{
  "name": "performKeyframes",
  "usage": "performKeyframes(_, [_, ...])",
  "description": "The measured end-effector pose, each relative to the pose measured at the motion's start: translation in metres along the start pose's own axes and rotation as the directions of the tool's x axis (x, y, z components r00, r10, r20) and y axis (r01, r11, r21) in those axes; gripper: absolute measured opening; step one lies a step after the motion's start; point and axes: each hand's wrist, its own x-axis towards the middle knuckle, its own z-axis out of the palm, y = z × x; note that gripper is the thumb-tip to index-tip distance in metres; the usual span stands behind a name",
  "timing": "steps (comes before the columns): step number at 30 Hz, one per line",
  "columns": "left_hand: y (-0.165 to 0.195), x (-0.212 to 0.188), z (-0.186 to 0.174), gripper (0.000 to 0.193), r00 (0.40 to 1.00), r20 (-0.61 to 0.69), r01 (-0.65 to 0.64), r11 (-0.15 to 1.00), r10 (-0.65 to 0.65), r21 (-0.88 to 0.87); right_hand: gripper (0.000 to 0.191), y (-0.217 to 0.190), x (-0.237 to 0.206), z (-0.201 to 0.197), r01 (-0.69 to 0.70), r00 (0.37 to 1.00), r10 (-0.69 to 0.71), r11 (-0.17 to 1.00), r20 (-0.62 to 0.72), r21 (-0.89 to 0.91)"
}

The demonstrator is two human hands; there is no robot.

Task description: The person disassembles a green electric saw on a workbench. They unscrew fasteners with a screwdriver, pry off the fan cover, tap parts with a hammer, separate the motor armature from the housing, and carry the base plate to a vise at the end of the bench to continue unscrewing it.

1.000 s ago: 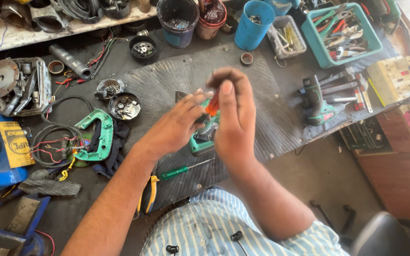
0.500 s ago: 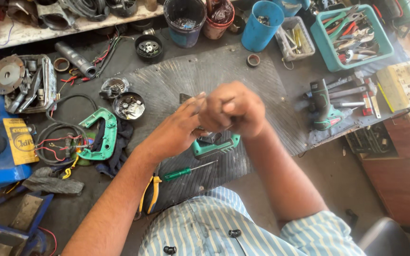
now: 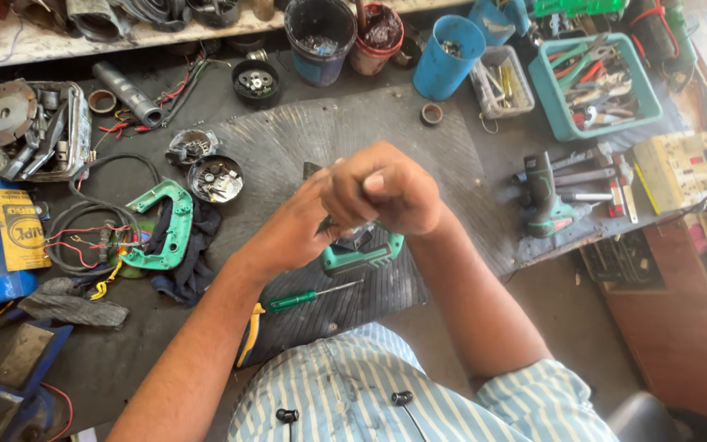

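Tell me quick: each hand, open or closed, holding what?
Left hand: closed against the green tool body; grip cannot be told.
Right hand: fist closed; contents hidden.

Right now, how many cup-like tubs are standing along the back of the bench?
3: a dark tub, a reddish-brown tub right beside it, and a blue cup further right. More may be hidden past the top edge.

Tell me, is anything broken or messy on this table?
Yes. A green tool shell lies opened beside loose wires, with round metal parts scattered nearby. Both hands are clasped above another green tool piece.
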Motion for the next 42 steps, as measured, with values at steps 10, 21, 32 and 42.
performKeyframes(10, [0.082,0.069,-0.029,0.047,0.943,-0.315,-0.101,0.994,0.112,0.051,0.065,0.007,-0.022,-0.055,0.011,0.907,0.044,0.992,-0.419,0.126])
performKeyframes(21, [0.126,0.101,0.033,0.041,0.944,-0.313,0.149,0.982,-0.107,0.113,0.037,0.064,-0.129,-0.125,-0.066,0.973,-0.112,0.709,-0.204,-0.702])
performKeyframes(32, [0.1,0.1,0.068,0.058,0.96,-0.274,0.099,0.987,-0.061,0.13,0.011,0.049,-0.142,-0.136,-0.02,0.959,-0.217,0.584,-0.18,-0.811])
performKeyframes(42, [0.043,0.085,0.095,0.034,0.809,-0.371,0.435,0.889,-0.455,-0.14,0.025,0.061,-0.132,-0.149,-0.101,0.927,-0.273,0.479,-0.258,-0.872])
